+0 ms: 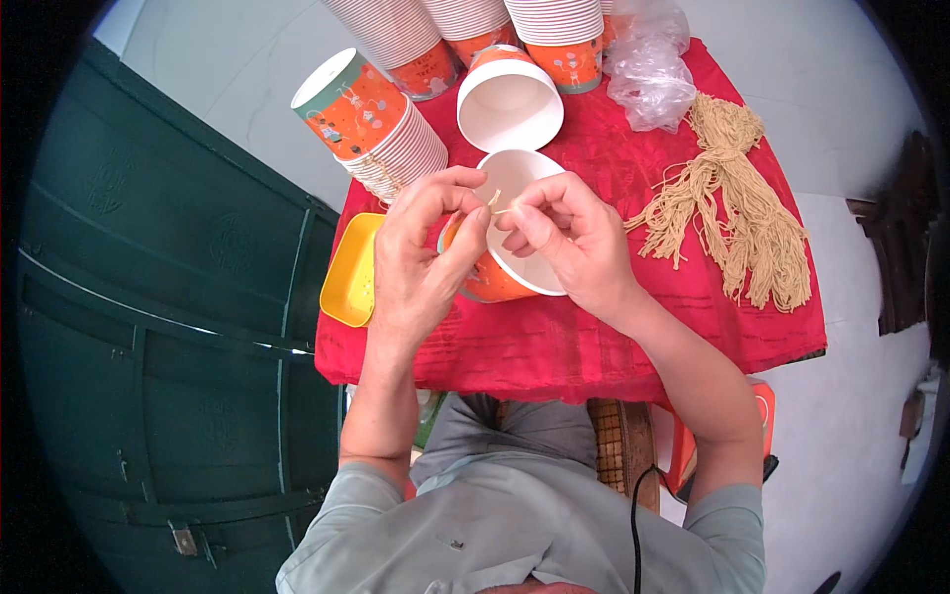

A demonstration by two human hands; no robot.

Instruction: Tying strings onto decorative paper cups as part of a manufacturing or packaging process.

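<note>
Above an orange paper tub (485, 280) with a white inside, my two hands are held close together. A short pale yellow string (496, 200) shows between the fingertips. My left hand (421, 247) pinches it between thumb and index finger. From the other side, my right hand (574, 243) grips its end in a pinch, the remaining fingers curled. My hands cover part of the tub's rim and mouth. Just behind it, a second tub (510, 111) lies tipped with its white mouth facing me.
A yellow tray (346, 277) sits left of my left hand. Stacked orange tubs (361, 109) lean behind it, with more stacks (562, 54) at the back. A bundle of beige strings (737, 198) and a clear plastic bag (648, 74) occupy the right of the red cloth (554, 346).
</note>
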